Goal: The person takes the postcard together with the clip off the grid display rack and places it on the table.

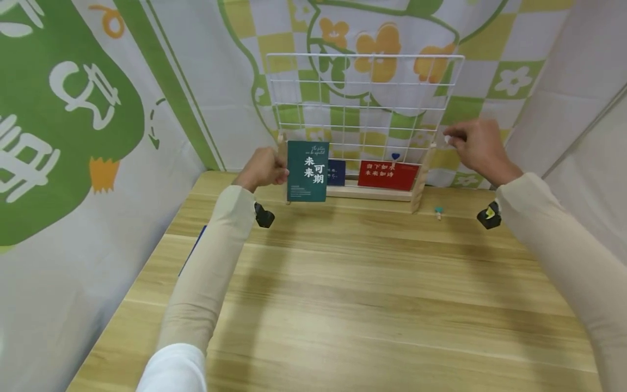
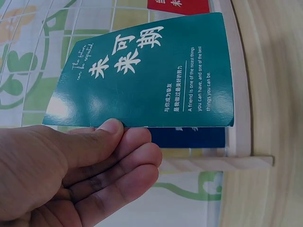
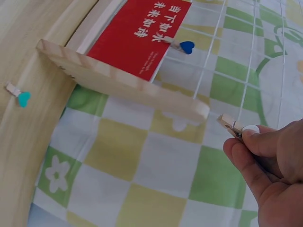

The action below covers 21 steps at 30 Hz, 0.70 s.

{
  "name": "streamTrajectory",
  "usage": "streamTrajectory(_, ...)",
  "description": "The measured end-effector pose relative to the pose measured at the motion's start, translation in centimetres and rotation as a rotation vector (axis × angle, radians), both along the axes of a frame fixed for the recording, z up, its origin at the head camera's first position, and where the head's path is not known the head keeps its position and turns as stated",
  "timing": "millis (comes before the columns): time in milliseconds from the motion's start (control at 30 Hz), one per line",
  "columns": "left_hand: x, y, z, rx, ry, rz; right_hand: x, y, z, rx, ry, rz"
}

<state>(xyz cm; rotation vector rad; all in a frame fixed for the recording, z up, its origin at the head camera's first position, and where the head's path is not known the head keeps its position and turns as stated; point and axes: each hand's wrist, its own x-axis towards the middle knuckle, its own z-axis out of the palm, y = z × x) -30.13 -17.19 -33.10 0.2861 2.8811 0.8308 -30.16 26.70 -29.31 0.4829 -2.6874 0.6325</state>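
My left hand [image 1: 264,167] pinches a dark green card [image 1: 307,171] with white lettering by its edge, thumb on the printed face. The card stands upright in front of the lower left of a white wire grid [image 1: 367,55]. Partly hidden behind it is a dark blue card [image 1: 336,173]. Right of the grid, my right hand [image 1: 480,149] holds a small wooden clothespin [image 3: 230,125] with a white ornament between thumb and fingers. A red card [image 1: 387,179] sits at the grid's lower right, with a blue-heart clothespin [image 3: 186,47] at its upper edge.
The grid stands in a wooden base [image 1: 362,193] with a slanted side post [image 1: 420,182]. A teal-heart clothespin [image 1: 438,210] lies on the wooden table [image 1: 352,283] to the right. At the left, a blue edge [image 1: 193,247] shows beside my left sleeve. Patterned cloth [image 1: 519,32] hangs behind.
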Motion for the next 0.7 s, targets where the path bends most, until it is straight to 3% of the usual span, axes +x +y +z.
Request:
streamTrajectory(167,0.4,-0.7,-0.4,0.02,-0.048,-0.002,0.1,1.3,-0.8,-0.008,-0.053,-0.021)
streamTrajectory(700,1.3,-3.0,-2.7,0.007,-0.107,-0.014,0.3,4.3,-4.1,0.019,-0.045,-0.055)
